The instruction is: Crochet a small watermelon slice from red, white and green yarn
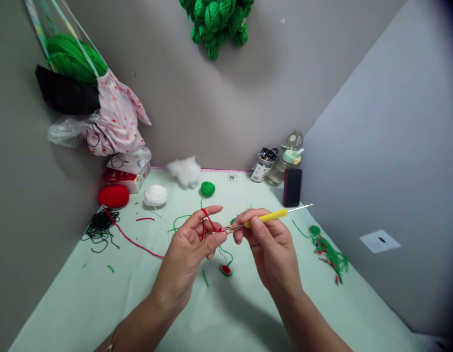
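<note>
My right hand (272,247) grips a crochet hook (272,216) by its yellow handle, with one metal end pointing left and the other sticking out to the right. Red yarn (208,219) loops over the raised index finger of my left hand (195,239). The left thumb and fingers pinch the red yarn where it meets the hook's tip; the stitches there are too small to make out. From the red yarn ball (114,196) a strand runs across the table to my left hand. Below the hands lies a small red and green crocheted piece (226,270).
White (155,195) and green (207,188) yarn balls, white stuffing (185,172) and tangled black yarn (100,226) lie on the table. A phone (292,187), bottle (283,166) and pen cup (263,165) stand back right. Green yarn scraps (331,254) lie right. A bag (114,115) hangs left.
</note>
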`<state>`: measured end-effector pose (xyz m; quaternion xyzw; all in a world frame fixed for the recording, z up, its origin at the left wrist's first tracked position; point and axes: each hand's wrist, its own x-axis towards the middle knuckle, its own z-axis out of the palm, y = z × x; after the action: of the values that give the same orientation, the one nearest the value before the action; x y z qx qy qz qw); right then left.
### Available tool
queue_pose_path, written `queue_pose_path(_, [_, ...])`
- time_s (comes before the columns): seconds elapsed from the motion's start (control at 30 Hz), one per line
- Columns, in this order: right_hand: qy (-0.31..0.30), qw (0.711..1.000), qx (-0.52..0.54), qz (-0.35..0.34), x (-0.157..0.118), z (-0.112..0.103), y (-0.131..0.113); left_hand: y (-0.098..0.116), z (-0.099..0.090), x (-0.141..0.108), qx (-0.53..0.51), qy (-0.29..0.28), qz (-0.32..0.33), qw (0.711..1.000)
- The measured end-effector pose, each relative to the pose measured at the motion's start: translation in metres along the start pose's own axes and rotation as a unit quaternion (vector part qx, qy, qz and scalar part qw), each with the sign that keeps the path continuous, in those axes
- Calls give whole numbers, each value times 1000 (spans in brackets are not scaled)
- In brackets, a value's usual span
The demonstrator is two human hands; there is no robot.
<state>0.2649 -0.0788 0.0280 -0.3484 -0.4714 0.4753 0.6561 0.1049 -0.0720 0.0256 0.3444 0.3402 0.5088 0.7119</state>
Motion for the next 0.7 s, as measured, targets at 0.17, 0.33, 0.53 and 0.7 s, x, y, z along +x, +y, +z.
queue_pose_path(0.17, [7, 999, 26, 26, 1, 0, -4, 2, 1, 0, 0, -14, -7, 1000])
queue_pose_path(0.33, [-6, 998, 31, 50, 0, 1, -3, 1, 2, -2, 12, -13, 3, 1000])
queue_pose_path(0.53, [-30, 999, -32, 2, -6, 3, 8, -3, 2, -1, 28, -7, 25, 999])
queue_pose_path(0.7, [-48, 997, -53, -24, -9, 1, 10, -2, 3, -2, 27, 7, 18, 999])
